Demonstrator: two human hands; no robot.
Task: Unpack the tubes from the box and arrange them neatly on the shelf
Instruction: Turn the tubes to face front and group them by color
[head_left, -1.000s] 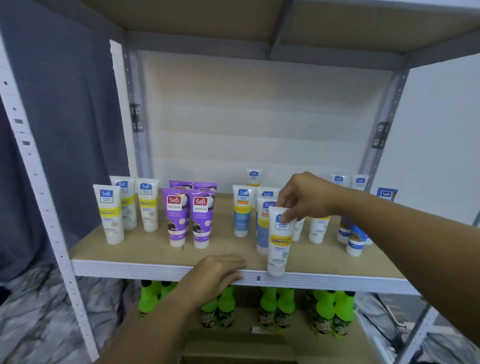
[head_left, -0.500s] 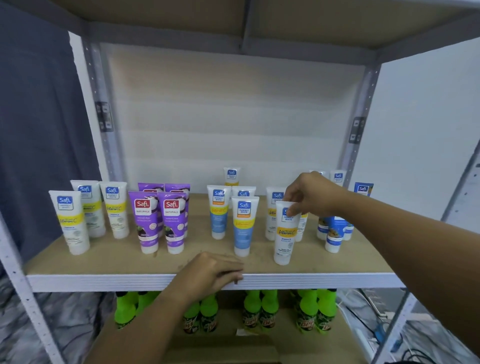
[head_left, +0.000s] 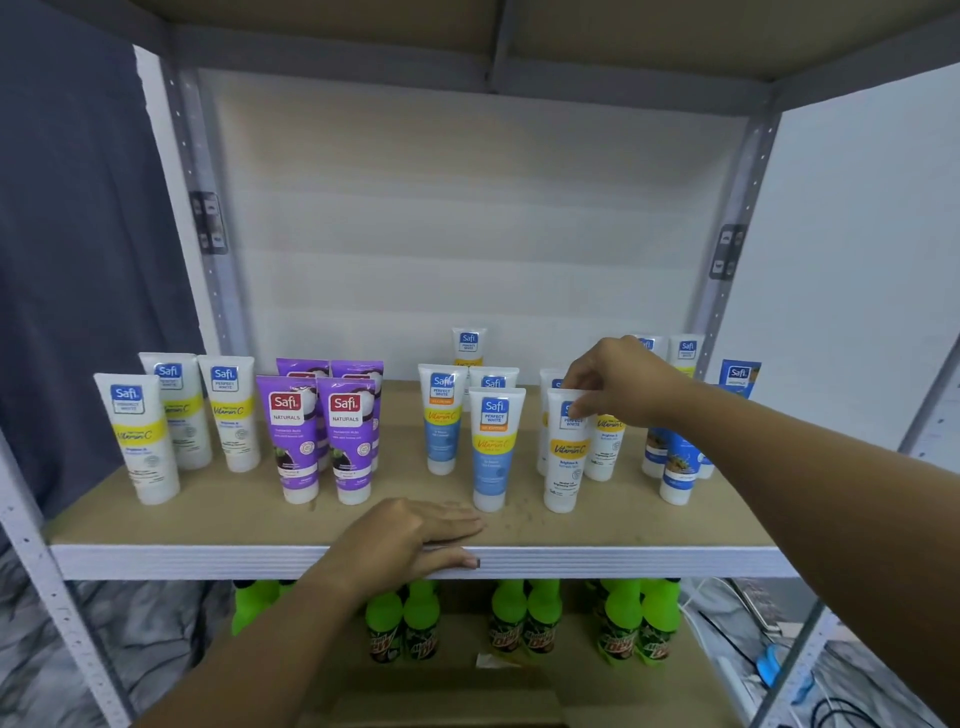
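Right hand (head_left: 618, 382) has moved the pinched white tube (head_left: 566, 452) back from the shelf (head_left: 156, 561) edge; left hand (head_left: 410, 535) rests flat, holding nothing. Alignment remains.

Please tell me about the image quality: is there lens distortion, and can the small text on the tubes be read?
Head view: wide-angle distortion bows the grey metal shelf uprights outward; lighting is soft and even. On the white yellow-banded tube pinched by the right hand, only the large print is legible; the fine print blurs.
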